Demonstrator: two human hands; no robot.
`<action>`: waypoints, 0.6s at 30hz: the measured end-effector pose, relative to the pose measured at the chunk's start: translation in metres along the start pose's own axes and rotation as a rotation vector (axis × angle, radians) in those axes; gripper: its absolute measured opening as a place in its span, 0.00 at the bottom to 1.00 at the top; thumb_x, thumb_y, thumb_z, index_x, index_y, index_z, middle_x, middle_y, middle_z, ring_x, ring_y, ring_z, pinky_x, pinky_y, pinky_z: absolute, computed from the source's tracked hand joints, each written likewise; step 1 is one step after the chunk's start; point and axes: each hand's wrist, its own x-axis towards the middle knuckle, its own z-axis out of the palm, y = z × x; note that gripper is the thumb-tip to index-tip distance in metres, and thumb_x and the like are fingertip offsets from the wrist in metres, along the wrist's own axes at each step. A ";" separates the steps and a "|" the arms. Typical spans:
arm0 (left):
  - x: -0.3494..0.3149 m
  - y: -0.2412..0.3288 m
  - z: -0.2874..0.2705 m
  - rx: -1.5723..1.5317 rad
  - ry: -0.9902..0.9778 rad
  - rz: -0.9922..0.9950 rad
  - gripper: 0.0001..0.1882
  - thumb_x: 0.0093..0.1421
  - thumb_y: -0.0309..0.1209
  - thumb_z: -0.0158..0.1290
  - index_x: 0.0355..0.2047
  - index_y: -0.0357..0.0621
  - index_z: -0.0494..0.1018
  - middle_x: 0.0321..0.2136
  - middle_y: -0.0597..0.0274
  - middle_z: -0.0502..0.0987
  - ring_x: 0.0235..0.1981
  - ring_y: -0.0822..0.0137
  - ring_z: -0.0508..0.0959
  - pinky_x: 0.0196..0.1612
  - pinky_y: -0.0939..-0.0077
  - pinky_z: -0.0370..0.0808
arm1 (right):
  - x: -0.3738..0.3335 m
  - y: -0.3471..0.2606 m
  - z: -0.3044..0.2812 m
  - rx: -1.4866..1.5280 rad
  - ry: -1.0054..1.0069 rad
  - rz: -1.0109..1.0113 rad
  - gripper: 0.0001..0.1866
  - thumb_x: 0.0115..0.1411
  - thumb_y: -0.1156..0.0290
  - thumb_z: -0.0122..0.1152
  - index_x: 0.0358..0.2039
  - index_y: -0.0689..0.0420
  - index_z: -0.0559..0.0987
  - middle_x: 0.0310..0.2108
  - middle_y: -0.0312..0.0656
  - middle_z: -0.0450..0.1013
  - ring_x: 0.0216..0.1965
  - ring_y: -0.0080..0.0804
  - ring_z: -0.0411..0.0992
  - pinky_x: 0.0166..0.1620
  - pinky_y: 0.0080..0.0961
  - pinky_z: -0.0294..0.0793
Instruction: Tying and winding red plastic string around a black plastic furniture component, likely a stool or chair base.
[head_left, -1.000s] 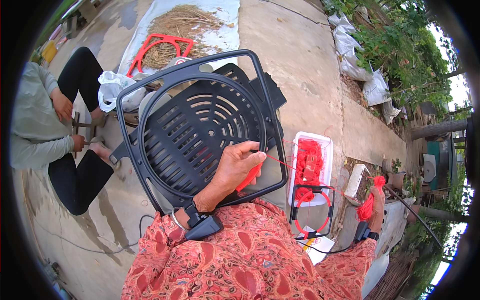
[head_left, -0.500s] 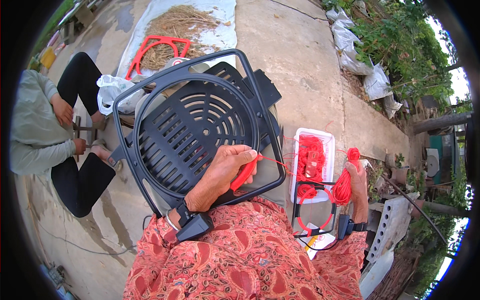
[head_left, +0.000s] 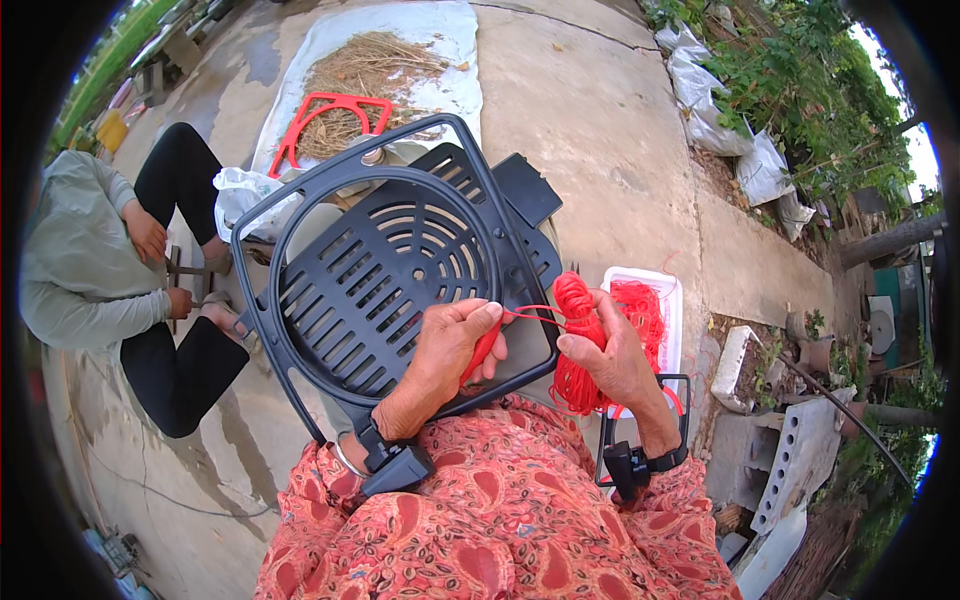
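Observation:
A large black frame [head_left: 468,128] with rounded corners and an inner ring stands tilted across my lap. My left hand [head_left: 450,345] is closed on a stretch of the ring wrapped in red cord [head_left: 484,352], thumb and forefinger pinching the cord at the end of the wrapping. From there a strand runs right to a thick bundle of red cord [head_left: 573,335]. My right hand [head_left: 622,350] grips that bundle just beside the frame's right edge. Behind the frame lies a black slotted plastic panel [head_left: 375,255], seen through the ring.
Right of my hand sits a white tray [head_left: 672,300] of tangled red cord, with a smaller black frame [head_left: 684,395] in front, partly hidden. At left another person [head_left: 90,260] sits, hands near their knees. Farther off, a red frame [head_left: 300,112] lies on a pale sheet [head_left: 455,100] with straw.
My right hand has come left with the cord bundle, from beyond the tray to the frame's right edge. The strand between my hands is shorter and slacker. My left hand keeps its grip.

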 end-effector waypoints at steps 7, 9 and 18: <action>0.001 0.007 -0.002 0.248 0.227 0.403 0.13 0.65 0.31 0.52 0.26 0.36 0.76 0.14 0.65 0.73 0.11 0.77 0.70 0.13 0.80 0.61 | -0.008 -0.012 0.013 -0.359 -0.221 -0.315 0.21 0.54 0.68 0.65 0.46 0.63 0.74 0.37 0.48 0.69 0.41 0.44 0.72 0.43 0.34 0.71; 0.005 0.006 -0.003 0.326 0.268 0.480 0.12 0.64 0.30 0.53 0.26 0.35 0.75 0.14 0.63 0.72 0.12 0.76 0.70 0.15 0.78 0.62 | -0.003 -0.015 0.021 -0.480 -0.175 -0.357 0.21 0.53 0.68 0.66 0.46 0.63 0.73 0.37 0.48 0.70 0.41 0.45 0.72 0.41 0.36 0.71; 0.022 -0.005 0.000 0.663 0.548 0.839 0.07 0.56 0.25 0.60 0.30 0.32 0.77 0.20 0.56 0.74 0.20 0.70 0.70 0.26 0.75 0.68 | 0.046 -0.021 0.071 -0.790 0.061 -0.330 0.22 0.52 0.69 0.67 0.46 0.60 0.71 0.38 0.47 0.72 0.38 0.49 0.74 0.36 0.38 0.74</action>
